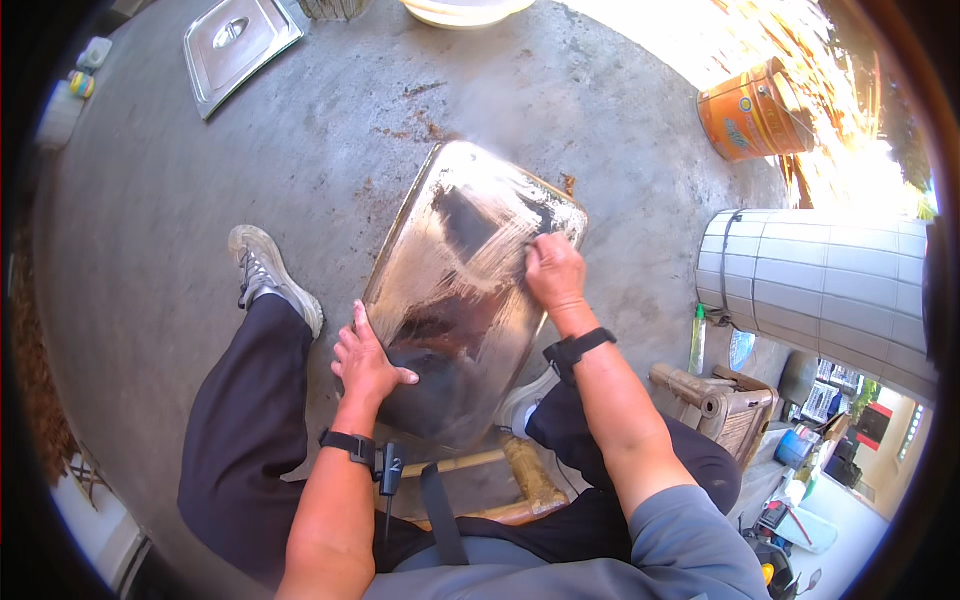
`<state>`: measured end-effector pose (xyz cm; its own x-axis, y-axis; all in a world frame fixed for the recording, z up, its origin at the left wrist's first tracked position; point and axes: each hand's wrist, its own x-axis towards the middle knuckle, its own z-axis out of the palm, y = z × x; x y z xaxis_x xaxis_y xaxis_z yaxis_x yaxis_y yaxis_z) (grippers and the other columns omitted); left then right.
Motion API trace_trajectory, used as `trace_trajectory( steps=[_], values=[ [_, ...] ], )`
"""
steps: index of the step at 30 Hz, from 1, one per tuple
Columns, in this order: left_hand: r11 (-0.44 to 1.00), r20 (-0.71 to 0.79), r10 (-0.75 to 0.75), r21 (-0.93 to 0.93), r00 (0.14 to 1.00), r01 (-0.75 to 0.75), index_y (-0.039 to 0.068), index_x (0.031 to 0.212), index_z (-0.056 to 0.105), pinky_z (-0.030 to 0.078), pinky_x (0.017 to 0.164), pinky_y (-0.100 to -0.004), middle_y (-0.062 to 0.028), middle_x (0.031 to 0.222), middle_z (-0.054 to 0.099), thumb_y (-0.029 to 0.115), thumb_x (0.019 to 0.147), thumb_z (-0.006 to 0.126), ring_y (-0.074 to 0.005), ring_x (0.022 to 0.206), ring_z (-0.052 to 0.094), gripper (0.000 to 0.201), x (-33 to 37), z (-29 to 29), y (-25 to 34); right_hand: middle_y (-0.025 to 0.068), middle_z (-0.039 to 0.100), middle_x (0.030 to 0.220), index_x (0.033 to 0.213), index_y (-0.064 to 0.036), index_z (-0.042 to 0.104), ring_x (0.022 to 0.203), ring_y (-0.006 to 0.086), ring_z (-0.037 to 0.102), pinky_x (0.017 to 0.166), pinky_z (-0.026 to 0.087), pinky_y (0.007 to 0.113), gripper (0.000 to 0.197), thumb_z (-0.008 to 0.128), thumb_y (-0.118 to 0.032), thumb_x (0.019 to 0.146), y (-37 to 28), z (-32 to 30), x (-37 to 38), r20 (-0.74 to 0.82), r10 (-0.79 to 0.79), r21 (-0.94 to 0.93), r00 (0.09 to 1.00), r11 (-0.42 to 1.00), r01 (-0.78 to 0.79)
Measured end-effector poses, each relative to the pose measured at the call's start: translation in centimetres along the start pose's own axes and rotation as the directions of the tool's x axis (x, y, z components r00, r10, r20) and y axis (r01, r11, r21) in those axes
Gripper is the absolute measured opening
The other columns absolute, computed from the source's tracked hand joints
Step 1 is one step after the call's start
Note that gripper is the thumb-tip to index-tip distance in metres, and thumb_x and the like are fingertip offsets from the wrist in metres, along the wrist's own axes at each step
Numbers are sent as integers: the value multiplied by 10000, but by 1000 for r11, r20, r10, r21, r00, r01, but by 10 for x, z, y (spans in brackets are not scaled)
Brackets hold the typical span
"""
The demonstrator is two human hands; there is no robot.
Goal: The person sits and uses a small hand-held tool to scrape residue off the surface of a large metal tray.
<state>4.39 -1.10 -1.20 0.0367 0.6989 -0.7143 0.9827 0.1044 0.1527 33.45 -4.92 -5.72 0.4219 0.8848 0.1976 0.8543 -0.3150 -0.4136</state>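
Observation:
A large rectangular metal pan point(475, 290), sooty black in patches with pale scraped streaks, leans tilted between my legs. My left hand point(370, 360) grips its left edge, fingers along the rim and thumb out over the blackened face. Toward the pan's right side, my right hand point(557, 272) is closed and pressed against the surface. Whatever its fingers may hold is hidden beneath them. Dark soot remains around the right hand and at the near end of the pan.
A shiny metal lid point(240, 48) lies on the concrete floor at far left. An orange bucket point(755, 112) stands at far right, near a white tiled pillar point(815, 280). Beside my right knee is a bamboo stool point(725, 405). Dark crumbs lie beyond the pan.

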Motion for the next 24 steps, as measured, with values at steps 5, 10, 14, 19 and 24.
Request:
trace_trajectory(
  steps=[5, 10, 14, 19, 24],
  values=[
    [1000, -28, 6, 15, 1000, -6, 185, 1511, -8, 349, 999, -561, -174, 1417, 308, 226, 398, 954, -395, 1288, 350, 1471, 2, 3, -4, 94, 572, 753, 738, -93, 559, 726, 323, 597, 635, 498, 439, 107, 661, -125, 748, -11, 3, -5, 22, -47, 36, 999, 998, 46],
    [1000, -13, 15, -1, 1000, -15, 185, 1510, -2, 353, 999, -558, -172, 1415, 310, 225, 399, 954, -391, 1288, 352, 1466, 1, 2, 0, 83, 563, 761, 748, -108, 568, 743, 302, 599, 642, 508, 417, 94, 655, -143, 753, 8, -3, 7, 5, 78, -73, 997, 994, -78],
    [1000, -12, 11, 8, 1000, -11, 184, 1510, 4, 355, 997, -557, -167, 1415, 310, 228, 400, 953, -387, 1286, 355, 1461, 1, 2, 0, 81, 562, 770, 754, -106, 560, 763, 309, 600, 636, 505, 428, 119, 662, -166, 757, -3, 1, -5, 59, 2, -16, 998, 1000, -1],
    [1000, -14, 16, 0, 1000, -16, 181, 1509, 5, 356, 994, -557, -172, 1416, 308, 235, 398, 955, -390, 1287, 353, 1463, 0, 0, -1, 81, 569, 784, 761, -109, 563, 772, 308, 603, 644, 506, 430, 108, 656, -164, 765, -4, 0, -1, 50, 52, -72, 997, 996, -48],
    [1000, -10, 16, -8, 1000, -16, 182, 1509, 11, 353, 995, -561, -174, 1418, 307, 231, 398, 955, -392, 1289, 352, 1459, 0, 1, 1, 91, 571, 780, 748, -101, 557, 758, 312, 603, 647, 506, 431, 117, 656, -163, 761, 3, -3, 1, 5, 141, -68, 990, 988, -140]
  ],
)
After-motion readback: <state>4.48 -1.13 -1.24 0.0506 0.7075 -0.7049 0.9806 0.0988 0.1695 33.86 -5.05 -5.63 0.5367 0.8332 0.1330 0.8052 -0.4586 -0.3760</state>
